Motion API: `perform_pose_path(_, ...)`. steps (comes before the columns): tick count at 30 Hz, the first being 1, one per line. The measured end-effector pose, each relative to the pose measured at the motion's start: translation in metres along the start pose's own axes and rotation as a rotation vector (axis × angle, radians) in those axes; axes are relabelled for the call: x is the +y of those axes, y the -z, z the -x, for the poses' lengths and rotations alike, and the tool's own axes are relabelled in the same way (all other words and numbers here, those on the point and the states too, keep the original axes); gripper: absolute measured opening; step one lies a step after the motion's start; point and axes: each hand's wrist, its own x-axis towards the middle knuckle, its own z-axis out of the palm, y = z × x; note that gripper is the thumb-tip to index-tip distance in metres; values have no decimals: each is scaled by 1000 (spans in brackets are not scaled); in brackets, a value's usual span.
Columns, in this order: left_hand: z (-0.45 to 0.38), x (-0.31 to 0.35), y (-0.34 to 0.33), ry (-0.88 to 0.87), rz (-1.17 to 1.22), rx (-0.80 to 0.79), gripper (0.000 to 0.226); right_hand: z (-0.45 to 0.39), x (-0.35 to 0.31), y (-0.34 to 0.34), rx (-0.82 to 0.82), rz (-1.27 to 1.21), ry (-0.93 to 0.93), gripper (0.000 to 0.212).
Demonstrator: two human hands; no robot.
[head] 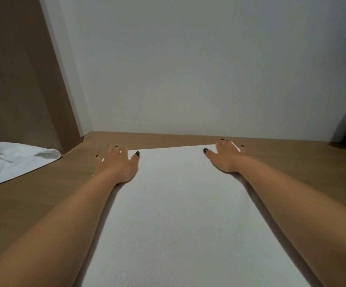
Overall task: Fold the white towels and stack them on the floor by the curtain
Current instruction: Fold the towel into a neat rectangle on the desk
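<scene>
1. The white towel (180,204) I am working on lies spread flat on the wooden floor (292,162), running lengthwise away from me towards the pale wall (188,69). Its surface looks smooth, and its far edge sits a little short of where floor meets wall.

2. My left hand (119,164) rests palm-down on the towel's far left corner, fingers straight and spread, some tips reaching past the edge onto the floor. It holds nothing; it only presses.

3. My right hand (225,157) does the same at the far right corner: flat, fingers splayed, thumb pointing inward along the far edge, and no cloth pinched.

4. Both forearms lie along the towel's long sides, so the cloth stretches between them from the far corners back to the bottom of the view.

5. I judge the job to be at an early stage. This towel appears laid out or smoothed down; whether it is already doubled over I cannot tell.

6. A second white towel (12,162) lies crumpled on the floor off to the left, well apart, unfolded.

7. No finished stack is in view, and I cannot pick out a curtain.
</scene>
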Motion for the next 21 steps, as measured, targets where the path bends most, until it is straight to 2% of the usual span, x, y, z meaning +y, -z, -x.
perform_pose_path(2,-4,-3,0,42,31,77,59,-7,2,1,35,-13,3,60)
perform_pose_path(4,-7,-4,0,24,51,154,42,-11,8,3,143,-83,16,28)
perform_pose_path(5,-8,-5,2,8,49,196,36,-12,10,4,193,-101,26,22)
perform_pose_path(8,-14,-13,12,-115,-29,252,31,-17,6,12,200,26,36,26)
perform_pose_path(10,-19,-22,27,-173,-11,151,30,-20,-1,18,168,148,35,31)
perform_pose_path(12,-28,-32,42,-139,43,-9,32,-22,-5,24,112,240,19,36)
perform_pose_path(13,-32,-35,47,-112,43,-40,32,-24,-6,27,86,275,13,37)
perform_pose_path(17,-35,-33,51,-68,10,-44,38,-34,-6,39,58,316,-21,39)
perform_pose_path(21,-37,-21,61,-46,64,-130,40,-37,-5,51,67,292,-1,27)
